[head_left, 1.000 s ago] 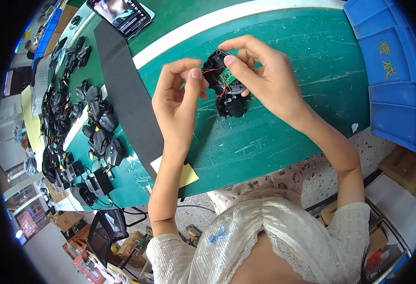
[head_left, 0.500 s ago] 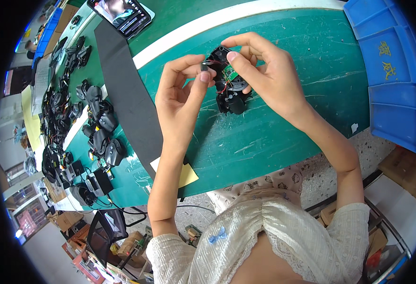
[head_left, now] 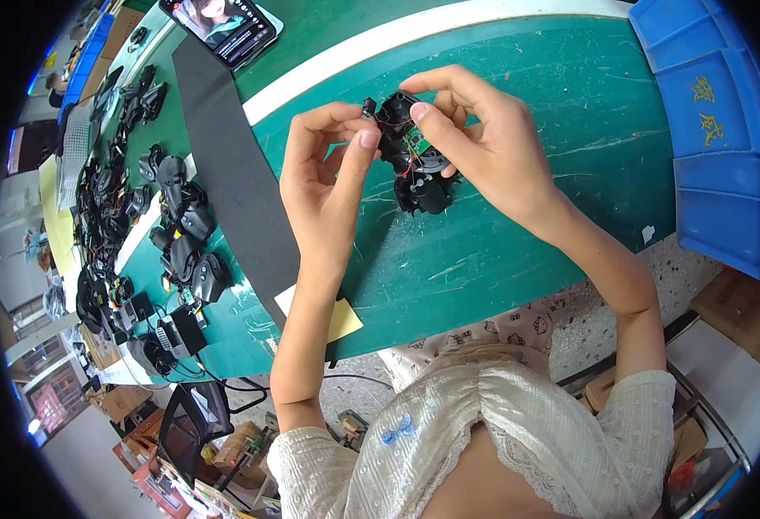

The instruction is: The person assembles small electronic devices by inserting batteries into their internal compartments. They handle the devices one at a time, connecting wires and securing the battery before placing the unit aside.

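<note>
A black plastic housing [head_left: 433,197] with a green circuit board [head_left: 417,141] and thin red wires lies over the green table, its inside facing up. My right hand [head_left: 492,138] grips the far end of the housing from the right, thumb on the near side and index finger at the far edge. At the housing's upper left, a small black part [head_left: 369,107] sits at the fingertips of my left hand [head_left: 324,164]. The left index finger touches this part, and the thumb stands a little below it. Exactly how the left fingers hold it is partly hidden.
A dark grey mat [head_left: 233,164] and a yellow paper [head_left: 344,321] lie left of my hands. Farther left are piles of black housings [head_left: 185,208] with wires. A phone [head_left: 223,30] stands at the back; blue bins [head_left: 717,138] line the right edge.
The small black part has shifted slightly up and left, and the left thumb has come away from it a little. The housing has tilted slightly in my right hand.
</note>
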Demonstrator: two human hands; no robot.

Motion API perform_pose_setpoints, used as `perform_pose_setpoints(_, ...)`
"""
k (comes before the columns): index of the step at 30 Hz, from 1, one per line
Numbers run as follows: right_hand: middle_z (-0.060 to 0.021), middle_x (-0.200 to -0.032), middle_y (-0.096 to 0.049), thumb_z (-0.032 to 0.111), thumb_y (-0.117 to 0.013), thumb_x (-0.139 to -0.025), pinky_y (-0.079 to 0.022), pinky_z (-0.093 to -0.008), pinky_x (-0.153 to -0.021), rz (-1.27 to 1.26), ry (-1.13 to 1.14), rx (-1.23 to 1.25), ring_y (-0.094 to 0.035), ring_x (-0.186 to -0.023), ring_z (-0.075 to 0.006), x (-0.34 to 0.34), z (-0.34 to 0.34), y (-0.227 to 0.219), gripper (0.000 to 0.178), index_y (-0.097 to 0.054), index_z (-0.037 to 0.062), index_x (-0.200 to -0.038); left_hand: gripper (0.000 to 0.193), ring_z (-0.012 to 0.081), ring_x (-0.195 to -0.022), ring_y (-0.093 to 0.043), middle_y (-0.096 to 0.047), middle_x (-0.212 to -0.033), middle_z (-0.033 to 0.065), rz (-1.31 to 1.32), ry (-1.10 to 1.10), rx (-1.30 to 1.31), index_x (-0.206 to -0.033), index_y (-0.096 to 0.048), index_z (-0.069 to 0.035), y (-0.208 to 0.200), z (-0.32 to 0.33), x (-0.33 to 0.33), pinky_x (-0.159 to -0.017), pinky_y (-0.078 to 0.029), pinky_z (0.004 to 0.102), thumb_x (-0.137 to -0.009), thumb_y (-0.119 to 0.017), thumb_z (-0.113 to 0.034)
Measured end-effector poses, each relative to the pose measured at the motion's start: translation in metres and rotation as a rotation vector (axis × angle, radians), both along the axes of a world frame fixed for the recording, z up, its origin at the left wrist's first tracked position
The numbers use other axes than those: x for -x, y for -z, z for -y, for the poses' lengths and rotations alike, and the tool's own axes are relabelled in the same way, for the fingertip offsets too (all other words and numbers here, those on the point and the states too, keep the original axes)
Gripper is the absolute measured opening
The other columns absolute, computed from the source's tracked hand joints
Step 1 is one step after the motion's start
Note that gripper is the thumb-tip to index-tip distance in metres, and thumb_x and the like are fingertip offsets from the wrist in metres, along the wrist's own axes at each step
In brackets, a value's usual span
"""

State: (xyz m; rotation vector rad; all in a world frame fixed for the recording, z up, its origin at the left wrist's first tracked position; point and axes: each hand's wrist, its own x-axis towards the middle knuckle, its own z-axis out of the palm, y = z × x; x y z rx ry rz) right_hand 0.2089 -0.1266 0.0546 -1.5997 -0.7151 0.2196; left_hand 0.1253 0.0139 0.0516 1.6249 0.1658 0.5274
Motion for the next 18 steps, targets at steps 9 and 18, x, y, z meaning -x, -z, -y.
perform_pose_setpoints(9,-0.0059,-0.060,-0.057,0.010,-0.059,-0.085,-0.043,-0.0266,-0.048,0.059,-0.025,0.031,-0.056,-0.053,-0.0121,0.0061,-0.0003,-0.0027,0.015,-0.056,0.0012,-0.097,0.016,0.0060,-0.067,-0.045,-0.057,-0.086,0.0038,-0.053,-0.057,0.014,-0.100,-0.055,-0.002,0.0001,0.0011,-0.0012,-0.060,-0.036,0.0192,-0.089,-0.057,-0.014)
perform_pose_setpoints(18,-0.0059,-0.061,-0.057,0.010,-0.059,-0.085,-0.044,-0.0259,-0.049,0.038,-0.013,0.020,-0.057,-0.053,-0.0119,0.0055,-0.0008,-0.0011,0.015,-0.056,0.0006,-0.097,0.016,0.0056,-0.067,-0.043,-0.058,-0.088,0.0039,-0.115,-0.007,0.125,-0.101,-0.055,-0.004,-0.0037,-0.0015,-0.0001,-0.062,-0.034,0.0194,-0.090,-0.054,-0.015)
